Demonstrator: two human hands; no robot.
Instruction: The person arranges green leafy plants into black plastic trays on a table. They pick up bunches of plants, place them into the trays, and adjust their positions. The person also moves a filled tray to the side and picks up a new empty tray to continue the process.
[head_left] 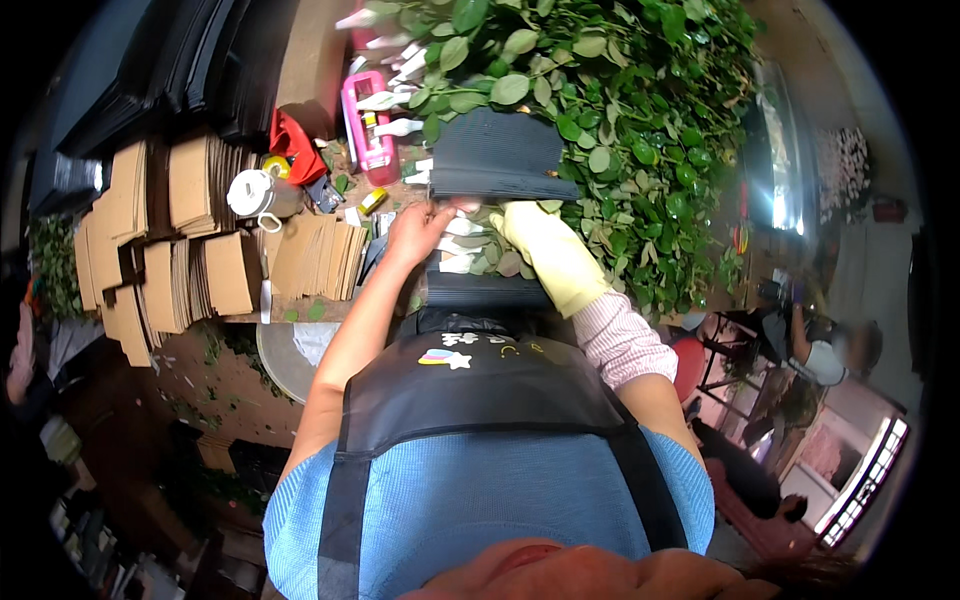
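Between bare left hand (413, 235) and yellow-gloved right hand (548, 255), just beyond the black apron (480, 385), a leafy bunch (507, 263); laid crosswise, long axis from left to right, with white-wrapped tips (462, 227) toward the left and leaves toward the right; on the left, bare fingers bent and close together beside the tips, at the near edge of an upper black corrugated piece (500, 150), too blurred to tell whether pinching or only touching; on the right, gloved fingers narrowly spaced over the leaves, cannot tell how firmly closed; by count, at least three tips between the hands, two black corrugated pieces including the lower one (490, 290), one pink plastic holder (380, 172), one white-lidded jug (250, 195), at least five cardboard stacks (232, 272); beyond and to the right, one big heap of green foliage (640, 175), stems uncountable.
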